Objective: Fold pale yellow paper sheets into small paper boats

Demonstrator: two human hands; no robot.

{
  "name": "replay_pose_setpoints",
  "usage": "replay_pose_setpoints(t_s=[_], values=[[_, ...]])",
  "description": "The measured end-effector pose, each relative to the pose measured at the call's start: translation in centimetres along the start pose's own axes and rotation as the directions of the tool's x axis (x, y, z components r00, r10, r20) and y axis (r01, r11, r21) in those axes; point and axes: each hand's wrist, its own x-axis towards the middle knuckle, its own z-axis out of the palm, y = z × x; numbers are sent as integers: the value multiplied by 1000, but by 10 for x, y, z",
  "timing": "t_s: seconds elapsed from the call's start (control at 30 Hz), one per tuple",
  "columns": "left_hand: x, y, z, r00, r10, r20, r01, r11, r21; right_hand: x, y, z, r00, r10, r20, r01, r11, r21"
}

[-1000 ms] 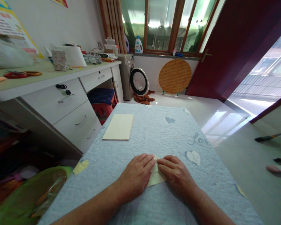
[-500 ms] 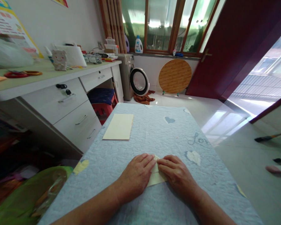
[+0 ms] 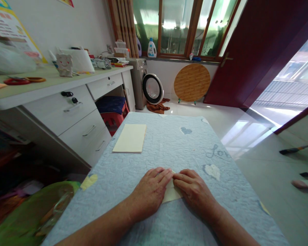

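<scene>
A small pale-yellow folded paper (image 3: 172, 194) lies on the cloth-covered table under both hands, showing mainly in the gap between them. My left hand (image 3: 151, 191) covers its left part, fingers together and curved, the fingertips at its top point. On the other side my right hand (image 3: 193, 189) presses its right part with bent fingers, nearly touching the left fingertips. Both thumbs are hidden. Farther up the table, a flat stack of pale-yellow paper (image 3: 130, 138) rests at the left.
The table wears a light-blue quilted cover (image 3: 166, 143). A white desk (image 3: 66, 109) with drawers stands at the left, a green-lined bin (image 3: 64, 191) below it. Behind are a red stool (image 3: 115, 118), a washing machine with its door (image 3: 153, 89) swung out, and a round wooden tabletop (image 3: 192, 83).
My left fingertips have shifted slightly right, over the paper's top point, closing the gap to my right hand. The right hand is almost unmoved, and less of the paper shows.
</scene>
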Motion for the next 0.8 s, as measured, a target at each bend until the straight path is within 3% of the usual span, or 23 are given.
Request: replay_pose_setpoints(t_s=[0.63,0.8], values=[[-3,-5,10,997,-22,72,21,1000,20,-3,-5,-2,990,112,81,-104,989,-101],[-2,-4,11,996,-26,85,23,999,32,-1,-9,-8,991,85,108,-75,993,-90]])
